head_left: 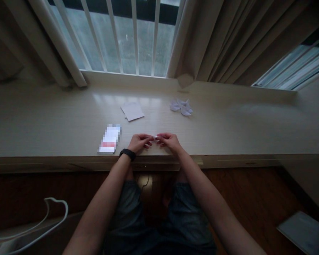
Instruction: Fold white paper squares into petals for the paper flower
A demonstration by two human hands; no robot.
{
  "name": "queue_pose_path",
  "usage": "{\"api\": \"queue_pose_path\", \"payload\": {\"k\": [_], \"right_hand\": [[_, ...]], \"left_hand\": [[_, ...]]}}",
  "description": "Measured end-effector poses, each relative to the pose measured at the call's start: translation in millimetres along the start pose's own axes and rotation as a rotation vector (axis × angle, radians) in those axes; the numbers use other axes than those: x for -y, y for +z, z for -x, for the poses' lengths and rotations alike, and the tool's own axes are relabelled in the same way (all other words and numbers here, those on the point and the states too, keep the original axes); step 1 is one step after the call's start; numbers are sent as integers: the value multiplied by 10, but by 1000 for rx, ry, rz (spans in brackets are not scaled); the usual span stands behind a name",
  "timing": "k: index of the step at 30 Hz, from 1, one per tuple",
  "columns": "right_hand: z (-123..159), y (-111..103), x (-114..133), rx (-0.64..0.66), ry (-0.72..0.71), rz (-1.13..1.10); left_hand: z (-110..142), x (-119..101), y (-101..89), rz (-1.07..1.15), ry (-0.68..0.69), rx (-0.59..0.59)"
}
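Between my two hands is a small piece of white paper (155, 136), seen almost edge-on and mostly covered by fingers. My left hand (140, 142), with a black band on its wrist, pinches the paper's left end. At the other end, the fingers of my right hand (169, 142) are closed on it too. Both hands are close together just above the front part of the white tabletop (223, 131). Beyond them to the left lie a few square white paper sheets (133, 111), stacked askew. Folded white paper pieces (182, 107) sit in a cluster beyond my right hand.
A phone (110, 139) with a lit, blurred screen lies left of my left hand. A barred window (133, 42) and curtains (215, 39) stand behind the table. On the floor at the lower right is a flat pale object (305, 232); a white cable (65, 212) loops at lower left.
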State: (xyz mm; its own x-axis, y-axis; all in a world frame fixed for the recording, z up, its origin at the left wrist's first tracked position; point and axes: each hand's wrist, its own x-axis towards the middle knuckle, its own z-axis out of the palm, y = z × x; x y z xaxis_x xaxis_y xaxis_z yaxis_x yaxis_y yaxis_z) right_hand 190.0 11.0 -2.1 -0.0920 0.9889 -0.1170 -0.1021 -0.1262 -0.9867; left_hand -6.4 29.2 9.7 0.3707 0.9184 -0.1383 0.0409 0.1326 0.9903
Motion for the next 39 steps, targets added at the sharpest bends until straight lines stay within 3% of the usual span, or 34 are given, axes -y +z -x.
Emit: {"api": "queue_pose_path", "payload": {"k": [5,13,25,34,39], "right_hand": [[-16,-43,-30,16,-18,20],[10,0,-13,-65,42,-53],[5,37,-42,-139,21,-110],[27,38,-60,-173,-31,-122],[82,17,-7,-122,-14,-121]], "left_hand": [[-14,11,9,6,7,-15],[-50,44,39,43,-44,-80],[-34,69,60,193,-20,-141],[-5,58,66,121,27,-166],[12,43,63,61,42,-158]]}}
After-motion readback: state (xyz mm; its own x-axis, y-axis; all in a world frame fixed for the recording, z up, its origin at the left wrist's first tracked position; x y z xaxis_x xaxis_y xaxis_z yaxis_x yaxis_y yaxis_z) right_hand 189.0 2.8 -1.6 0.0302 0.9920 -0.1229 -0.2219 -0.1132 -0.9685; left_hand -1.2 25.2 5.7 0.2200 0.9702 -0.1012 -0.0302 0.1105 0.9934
